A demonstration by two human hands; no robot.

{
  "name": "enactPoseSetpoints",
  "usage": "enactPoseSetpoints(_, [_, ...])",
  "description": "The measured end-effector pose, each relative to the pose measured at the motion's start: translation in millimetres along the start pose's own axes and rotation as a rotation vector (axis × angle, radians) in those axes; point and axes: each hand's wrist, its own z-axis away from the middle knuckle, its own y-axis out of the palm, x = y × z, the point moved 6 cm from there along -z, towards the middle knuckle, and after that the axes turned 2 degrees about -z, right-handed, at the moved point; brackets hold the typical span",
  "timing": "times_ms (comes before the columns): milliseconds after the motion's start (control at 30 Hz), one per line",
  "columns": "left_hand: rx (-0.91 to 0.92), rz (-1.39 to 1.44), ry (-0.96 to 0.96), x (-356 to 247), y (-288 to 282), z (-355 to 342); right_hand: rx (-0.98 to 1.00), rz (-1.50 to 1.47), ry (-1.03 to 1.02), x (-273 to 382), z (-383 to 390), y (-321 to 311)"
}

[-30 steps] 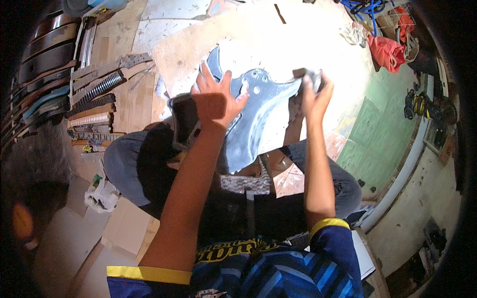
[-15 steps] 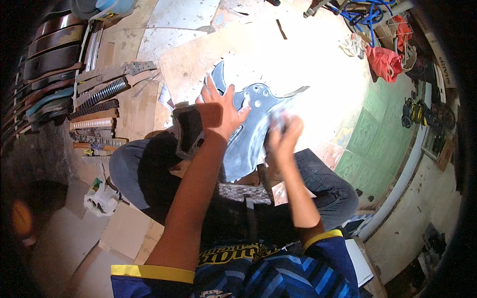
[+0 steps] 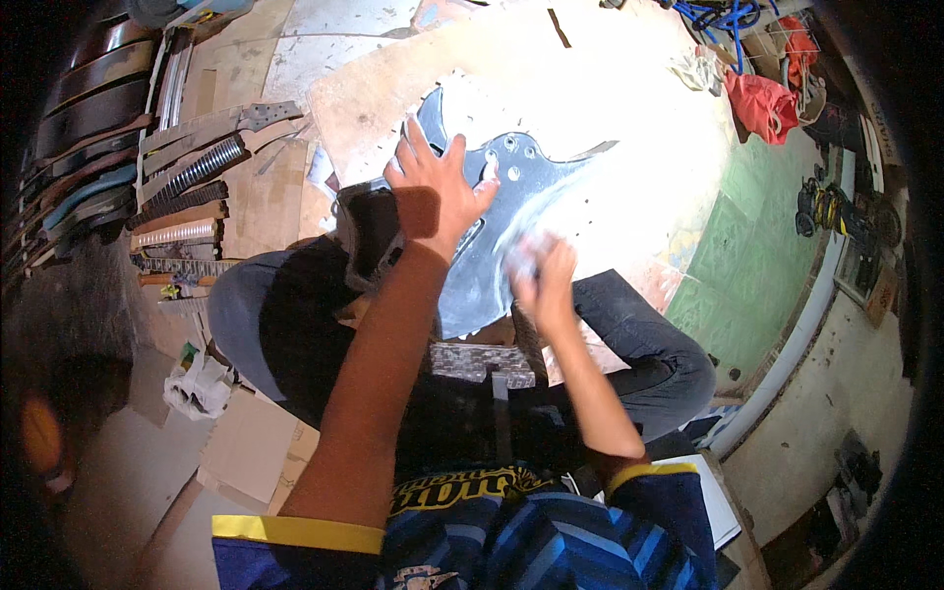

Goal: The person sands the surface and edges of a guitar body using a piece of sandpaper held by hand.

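we find lettering in three places: large yellow letters across the chest of the shirt (image 3: 462,489) at six o'clock, a pale print (image 3: 426,578) lower down on it, and dark letters on a brown cardboard box (image 3: 875,138) at the rim just past two o'clock.

the left forearm climbs from seven o'clock, and we see the left hand (image 3: 433,192) spread wide and flat on the grey-blue guitar body (image 3: 489,265), fingers fanned toward eleven and twelve, thumb toward one; it rests on the body without gripping it. the right forearm rises from between four and five o'clock, elbow bent, to the right hand (image 3: 551,270) at the body's three o'clock edge. its fingers are blurred and we cannot tell how far they are closed, nor what the pale smear at their tips is.

the body lies just above our centre, toward twelve, partly over a brightly lit board (image 3: 374,118).
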Motion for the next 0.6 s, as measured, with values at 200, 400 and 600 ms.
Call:
enactPoseSetpoints(200, [-0.049, 0.024, 0.033, 3.2, -1.5, 0.7, -0.008, -0.132, 0.001, 20.1, 22.9, -3.0])
enactPoseSetpoints(400, [-0.032, 0.009, 0.027, -0.1, -6.6, -1.9, -0.221, -0.101, -0.045, 7.8, -32.7, -14.5])
enactPoseSetpoints(600, [-0.01, -0.014, 0.019, 1.6, -0.8, -2.5, 0.085, -0.178, 0.091, 40.4, 54.7, -7.4])
